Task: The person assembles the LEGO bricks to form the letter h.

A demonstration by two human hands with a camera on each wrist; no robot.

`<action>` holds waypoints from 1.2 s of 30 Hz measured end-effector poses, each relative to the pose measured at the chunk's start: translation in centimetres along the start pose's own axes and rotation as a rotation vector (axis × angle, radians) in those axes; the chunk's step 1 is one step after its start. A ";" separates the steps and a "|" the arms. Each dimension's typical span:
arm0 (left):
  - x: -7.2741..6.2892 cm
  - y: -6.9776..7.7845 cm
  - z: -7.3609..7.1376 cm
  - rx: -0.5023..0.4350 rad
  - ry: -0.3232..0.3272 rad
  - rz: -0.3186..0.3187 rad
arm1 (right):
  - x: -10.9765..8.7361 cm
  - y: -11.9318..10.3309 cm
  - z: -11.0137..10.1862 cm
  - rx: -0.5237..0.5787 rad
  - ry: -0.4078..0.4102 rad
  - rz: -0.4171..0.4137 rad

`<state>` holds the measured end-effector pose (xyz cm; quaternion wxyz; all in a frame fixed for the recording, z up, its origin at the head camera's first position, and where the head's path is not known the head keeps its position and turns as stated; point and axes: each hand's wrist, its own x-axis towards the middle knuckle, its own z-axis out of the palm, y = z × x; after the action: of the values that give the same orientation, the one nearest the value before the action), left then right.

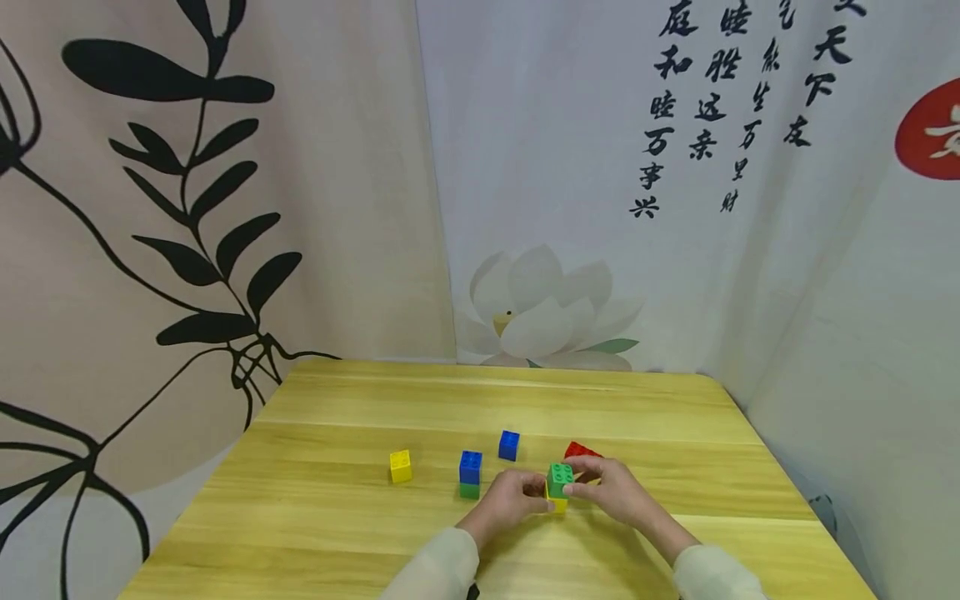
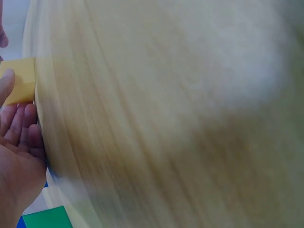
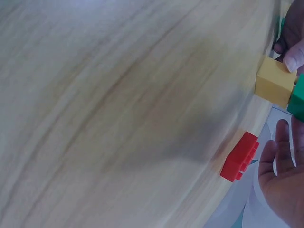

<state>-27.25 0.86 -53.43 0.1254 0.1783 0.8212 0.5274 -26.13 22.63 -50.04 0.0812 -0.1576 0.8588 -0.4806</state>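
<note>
In front of me, a green toy brick (image 1: pixel 560 477) sits on top of a yellow toy brick (image 1: pixel 558 505). My left hand (image 1: pixel 512 497) pinches the yellow brick (image 2: pixel 23 88) from the left, its thumb across one side. From the right, my right hand (image 1: pixel 613 493) holds the green brick (image 3: pixel 297 100) between thumb and fingers. Just beyond the right hand lies a red brick (image 1: pixel 581 450), partly hidden by it in the head view and fully seen in the right wrist view.
Left of the hands, a blue brick (image 1: pixel 471 467) stands on a green brick (image 1: pixel 469 491). Another blue brick (image 1: pixel 509 445) sits farther back, and a single yellow brick (image 1: pixel 401 466) stands farther left. The wooden table (image 1: pixel 315 517) reaches a printed cloth backdrop.
</note>
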 end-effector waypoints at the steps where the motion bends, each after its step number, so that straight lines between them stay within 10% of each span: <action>1: 0.0 0.0 0.0 -0.002 -0.003 0.000 | 0.0 0.0 0.0 -0.002 -0.002 0.004; 36: -0.4 0.3 0.0 0.009 -0.002 -0.006 | -0.1 0.0 1.2 -0.007 0.056 0.005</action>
<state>-26.85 0.81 -53.17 0.1271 0.1771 0.8240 0.5230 -25.63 21.70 -50.66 0.0579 -0.1422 0.8628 -0.4817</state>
